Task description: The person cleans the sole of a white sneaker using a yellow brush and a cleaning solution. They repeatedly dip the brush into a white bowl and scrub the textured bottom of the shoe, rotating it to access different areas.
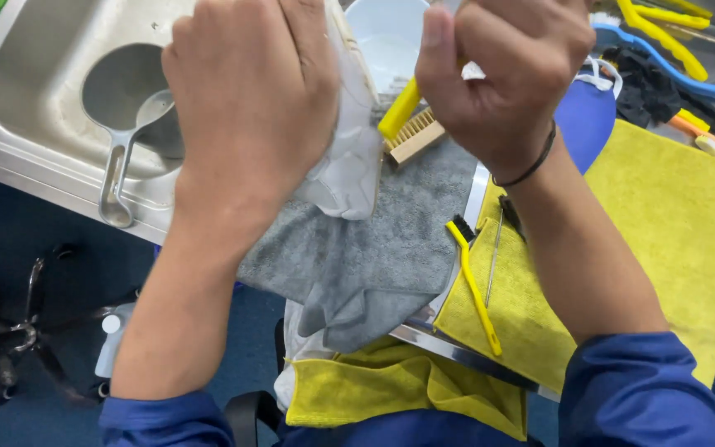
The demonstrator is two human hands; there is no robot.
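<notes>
Both forearms rise from blue sleeves toward the top of the view, hands held close to the camera with their backs turned to it. The left hand (pixel 254 91) is curled shut around a pale grey-white item (pixel 349 157) (likely a shoe, though most of it is hidden behind the fingers), which hangs just above the grey towel (pixel 391 240). The right hand (pixel 506 74), a thin black band at its wrist, is closed in a fist on the yellow handle of a brush (pixel 403 112); the handle slants down and left from the fist, ending right beside the pale item, and I cannot tell whether it touches. Just below that handle tip lies a wooden-backed brush (pixel 414 139) with pale bristles, resting on the grey towel.

The pale item looks smooth, with soft creases and a beige edge along its upper side.

The grey towel drapes over the counter's front edge, next to a steel sink (pixel 18 91) holding a metal ladle (pixel 126 149). To the right, a yellow cloth (pixel 672 215) carries 1 small yellow-handled brush (pixel 473 281) with black bristles and a thin metal pick (pixel 494 257) beside it. A white bowl (pixel 386 33) stands behind the hands.
</notes>
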